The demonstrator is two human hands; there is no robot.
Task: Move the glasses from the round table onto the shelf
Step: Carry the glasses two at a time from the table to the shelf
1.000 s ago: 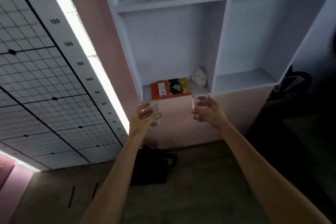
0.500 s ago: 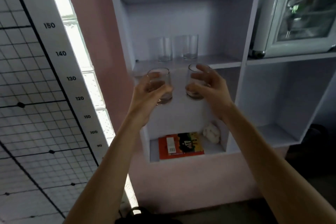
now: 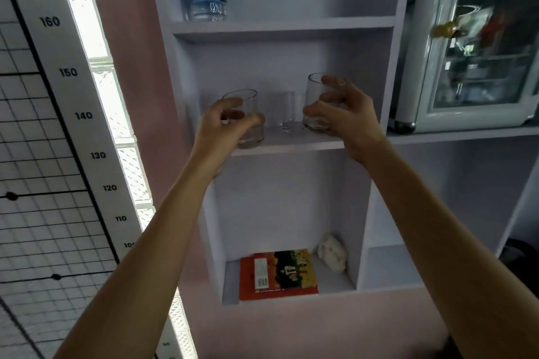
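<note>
We see two bare forearms, no sleeves anywhere in view, approx. elbow to wrist showing on both. Left hand [image 3: 226,125] and right hand [image 3: 342,114]: no gloves, no rings, no watch or wristband that we can make out. Nails look short and unpainted, though the pic is a bit soft there. Forearms slim, no marks or tattoos visible. Upper arms, shoulders etc. are out of frame.

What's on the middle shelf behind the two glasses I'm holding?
One clear glass stands at the back of the middle shelf, between the left hand and right hand. Whatever stands directly behind the hands and their held glasses is covered.
</note>
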